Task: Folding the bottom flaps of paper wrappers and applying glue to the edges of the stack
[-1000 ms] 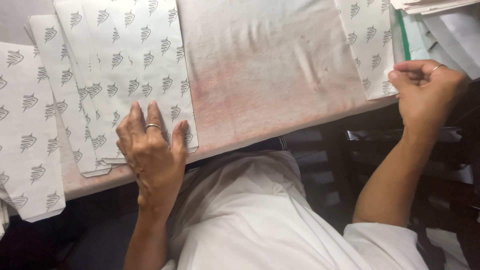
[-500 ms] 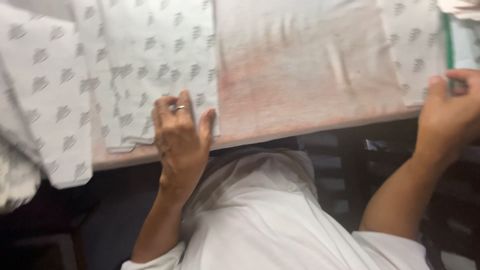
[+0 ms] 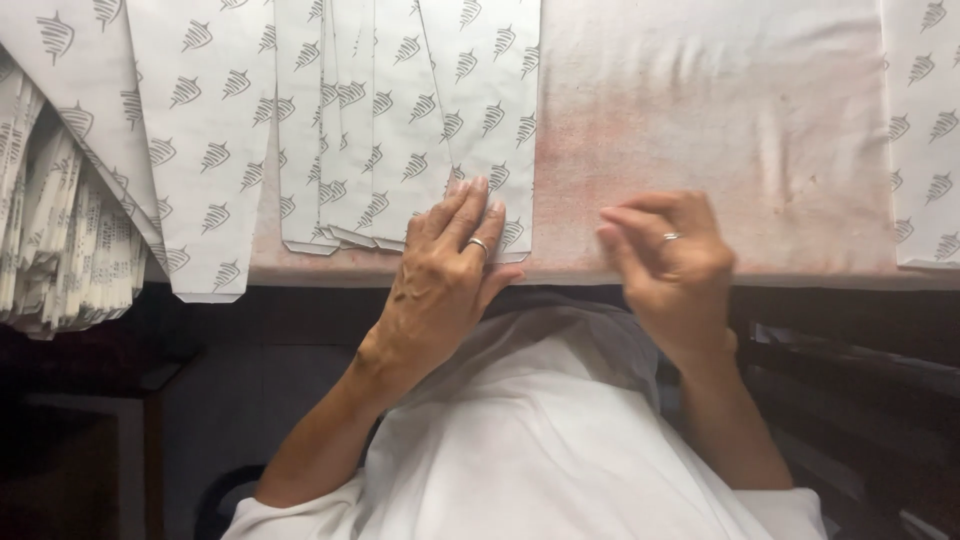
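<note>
My left hand [image 3: 445, 270] lies flat, fingers together, on the near corner of the topmost white paper sheet [image 3: 480, 110], printed with small grey leaf-like marks. That sheet tops a fanned row of several like sheets [image 3: 340, 130]. My right hand [image 3: 670, 260] rests at the table's front edge on the pink-stained cloth [image 3: 720, 130], fingers curled loosely and holding nothing. Each hand wears a ring.
More printed sheets [image 3: 190, 120] hang over the table edge at left, beside a thick stack of folded ones [image 3: 60, 250]. Another printed sheet [image 3: 925, 130] lies at the right edge. Dark wooden furniture [image 3: 860, 370] stands under the table at right.
My right hand has come in from the far right to the middle of the front edge. The view has shifted right, and my left hand stays on the sheets.
</note>
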